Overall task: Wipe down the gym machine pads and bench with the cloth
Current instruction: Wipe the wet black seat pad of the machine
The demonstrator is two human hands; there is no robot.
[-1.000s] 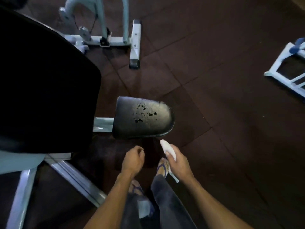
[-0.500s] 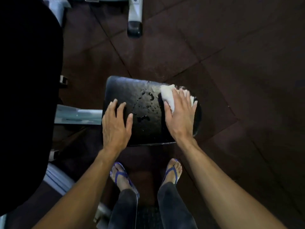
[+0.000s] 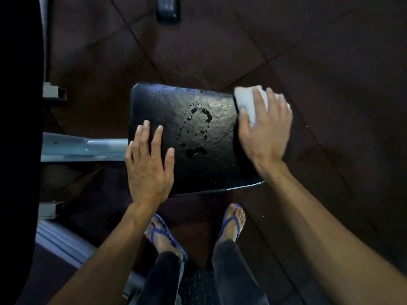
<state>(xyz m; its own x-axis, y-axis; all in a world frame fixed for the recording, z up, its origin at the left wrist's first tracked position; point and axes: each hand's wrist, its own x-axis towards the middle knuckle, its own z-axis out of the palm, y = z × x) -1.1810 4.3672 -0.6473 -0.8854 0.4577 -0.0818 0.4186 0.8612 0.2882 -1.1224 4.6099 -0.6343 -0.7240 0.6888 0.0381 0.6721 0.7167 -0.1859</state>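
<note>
Mid-wipe on the seat pad (image 3: 198, 119): my right hand (image 3: 266, 128) is spread flat, pressing the white cloth (image 3: 246, 102) down at the pad's 2 o'clock corner, not gripping it in a fist, while my left hand (image 3: 149, 166) lies open and empty at the 8 o'clock edge, bracing the pad. Water drops (image 3: 198, 128) sit unwiped at pad centre. Next move, I reckon: drag the cloth toward 9 o'clock through the drops with steady pressure, then shift the left hand so its patch gets covered too.
</note>
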